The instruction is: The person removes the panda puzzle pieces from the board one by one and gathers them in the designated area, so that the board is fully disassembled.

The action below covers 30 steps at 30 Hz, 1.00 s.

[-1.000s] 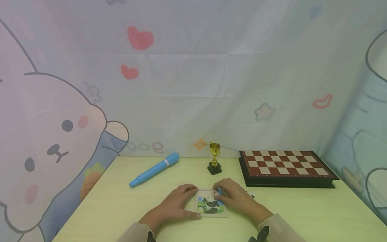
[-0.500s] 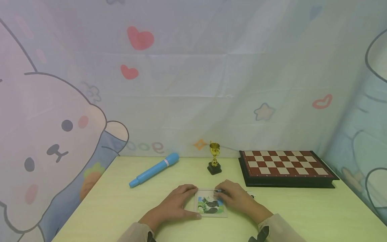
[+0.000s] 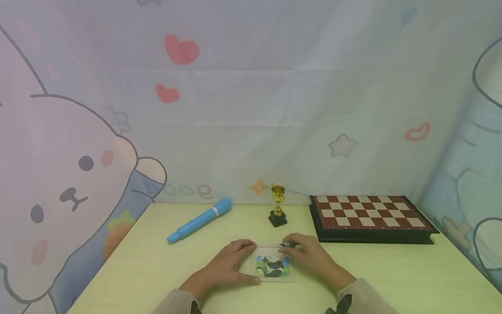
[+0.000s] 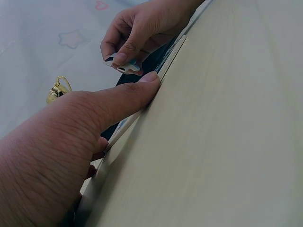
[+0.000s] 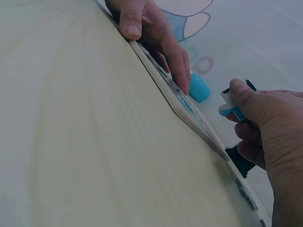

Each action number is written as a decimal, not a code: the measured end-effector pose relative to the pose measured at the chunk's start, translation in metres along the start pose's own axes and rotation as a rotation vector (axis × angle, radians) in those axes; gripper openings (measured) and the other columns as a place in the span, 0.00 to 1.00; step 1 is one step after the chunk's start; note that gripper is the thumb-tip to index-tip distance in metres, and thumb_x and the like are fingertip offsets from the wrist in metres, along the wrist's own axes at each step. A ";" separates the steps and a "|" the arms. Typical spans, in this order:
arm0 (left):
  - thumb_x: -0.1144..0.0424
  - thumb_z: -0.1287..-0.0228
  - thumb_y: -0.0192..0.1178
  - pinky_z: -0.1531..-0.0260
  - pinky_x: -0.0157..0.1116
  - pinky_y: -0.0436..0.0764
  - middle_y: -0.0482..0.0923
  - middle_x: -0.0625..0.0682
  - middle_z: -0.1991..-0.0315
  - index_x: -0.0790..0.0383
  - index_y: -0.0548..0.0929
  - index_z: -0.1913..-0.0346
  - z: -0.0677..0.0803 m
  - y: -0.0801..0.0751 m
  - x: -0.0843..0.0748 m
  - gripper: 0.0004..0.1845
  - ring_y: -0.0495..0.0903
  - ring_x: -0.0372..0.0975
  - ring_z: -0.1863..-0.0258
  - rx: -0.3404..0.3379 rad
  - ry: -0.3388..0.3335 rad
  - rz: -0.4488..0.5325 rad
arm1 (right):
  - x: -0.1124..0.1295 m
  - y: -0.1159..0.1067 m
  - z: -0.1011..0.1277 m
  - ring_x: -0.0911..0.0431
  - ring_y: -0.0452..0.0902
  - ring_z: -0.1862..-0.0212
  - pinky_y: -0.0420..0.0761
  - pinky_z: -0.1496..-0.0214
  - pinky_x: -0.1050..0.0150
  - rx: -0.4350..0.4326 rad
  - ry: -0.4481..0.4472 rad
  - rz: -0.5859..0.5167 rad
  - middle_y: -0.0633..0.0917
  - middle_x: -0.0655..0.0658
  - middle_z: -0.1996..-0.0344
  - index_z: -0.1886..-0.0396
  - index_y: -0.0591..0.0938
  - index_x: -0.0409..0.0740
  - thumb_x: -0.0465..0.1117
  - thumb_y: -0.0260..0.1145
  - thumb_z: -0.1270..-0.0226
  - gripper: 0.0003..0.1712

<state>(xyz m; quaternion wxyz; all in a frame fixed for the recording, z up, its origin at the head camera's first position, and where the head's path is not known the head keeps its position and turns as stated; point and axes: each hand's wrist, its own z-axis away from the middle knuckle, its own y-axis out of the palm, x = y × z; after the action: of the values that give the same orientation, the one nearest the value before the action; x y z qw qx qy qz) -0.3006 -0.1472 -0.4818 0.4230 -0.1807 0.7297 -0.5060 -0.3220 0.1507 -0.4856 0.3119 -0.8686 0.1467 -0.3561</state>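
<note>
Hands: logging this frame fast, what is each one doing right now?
Left hand: open, fingers straight, steadying the puzzle tray by its edge.
Right hand: pinching a puzzle piece just above the tray.

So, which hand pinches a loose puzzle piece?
The right hand: it pinches a piece above the puzzle tray; the left hand only steadies the tray.
</note>
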 end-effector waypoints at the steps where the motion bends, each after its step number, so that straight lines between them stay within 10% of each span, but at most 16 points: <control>1: 0.22 0.47 0.59 0.28 0.55 0.61 0.60 0.44 0.25 0.51 0.65 0.23 0.000 0.000 0.000 0.53 0.59 0.45 0.26 0.000 0.001 -0.003 | 0.000 -0.002 0.001 0.67 0.81 0.62 0.84 0.57 0.62 0.002 0.020 -0.006 0.85 0.66 0.64 0.60 0.85 0.62 0.51 0.71 0.34 0.05; 30: 0.23 0.47 0.60 0.27 0.55 0.59 0.60 0.45 0.25 0.51 0.65 0.23 0.000 0.001 0.000 0.54 0.57 0.45 0.25 0.000 -0.005 -0.006 | -0.053 -0.102 0.074 0.63 0.74 0.68 0.77 0.66 0.67 -0.012 0.375 0.154 0.82 0.62 0.71 0.62 0.85 0.61 0.54 0.66 0.29 0.06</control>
<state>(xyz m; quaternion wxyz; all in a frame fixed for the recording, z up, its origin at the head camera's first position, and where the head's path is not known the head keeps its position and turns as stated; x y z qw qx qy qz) -0.3005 -0.1468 -0.4822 0.4232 -0.1839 0.7283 -0.5067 -0.3033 0.2862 -0.4891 0.3004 -0.7752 0.2702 -0.4856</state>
